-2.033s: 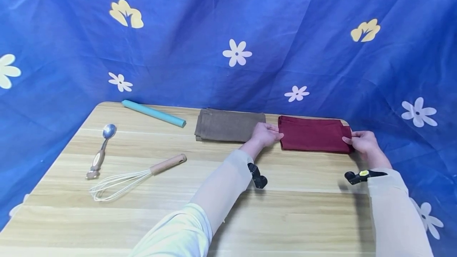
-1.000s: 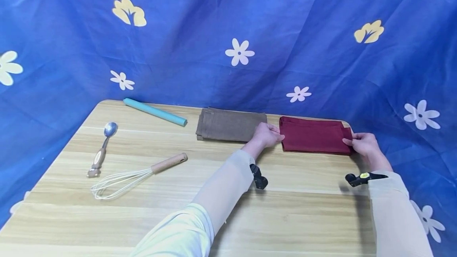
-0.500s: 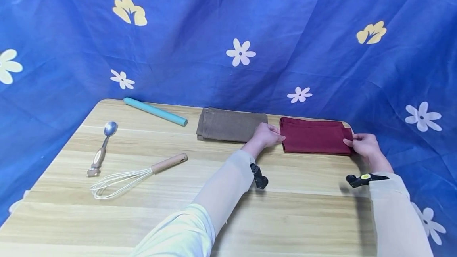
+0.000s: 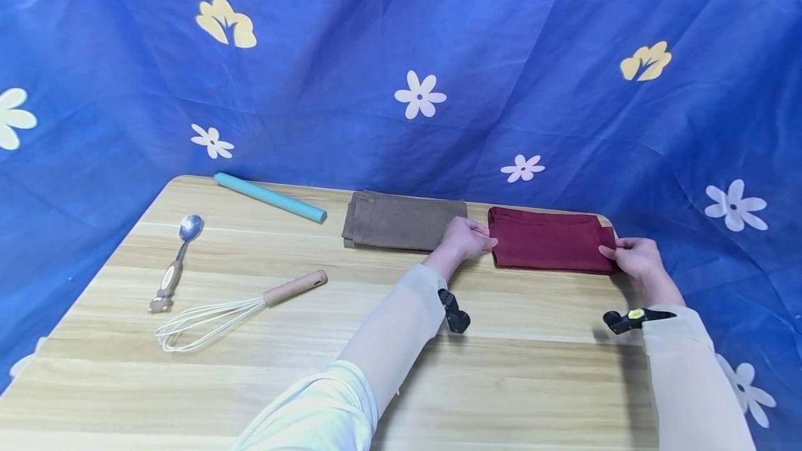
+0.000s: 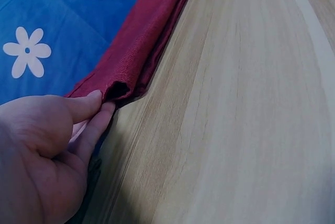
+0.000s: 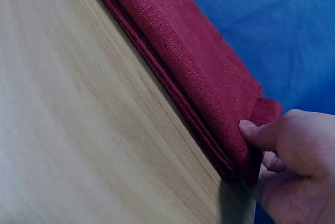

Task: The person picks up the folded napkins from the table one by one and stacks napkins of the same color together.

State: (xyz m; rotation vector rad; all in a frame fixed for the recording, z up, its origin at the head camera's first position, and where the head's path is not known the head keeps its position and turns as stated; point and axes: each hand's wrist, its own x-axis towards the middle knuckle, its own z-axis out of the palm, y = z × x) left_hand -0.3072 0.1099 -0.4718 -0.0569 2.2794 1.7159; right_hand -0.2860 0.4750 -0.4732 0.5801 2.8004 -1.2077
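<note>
A folded dark red cloth [image 4: 551, 241] lies flat at the back right of the wooden table. My left hand [image 4: 465, 239] pinches its left end between thumb and fingers; in the left wrist view the layered fold of the cloth [image 5: 138, 46] opens toward that thumb. At the opposite end, my right hand [image 4: 642, 259] grips the cloth's right edge, with the thumb on top and the other fingers partly hidden beneath, as the right wrist view shows. Just left of the red cloth, partly behind my left hand, is a folded grey-brown cloth [image 4: 404, 221].
A turquoise rod [image 4: 271, 198] lies along the back left edge. A spoon [image 4: 175, 263] with a thick handle and a white wire whisk [image 4: 241, 310] with a wooden handle rest on the left of the table [image 4: 520, 395]. A blue flowered curtain [image 4: 313, 89] hangs behind.
Both hands keep their hold on the two ends of the red cloth. The whole head view shifts slightly; the things on the table stay in place.
</note>
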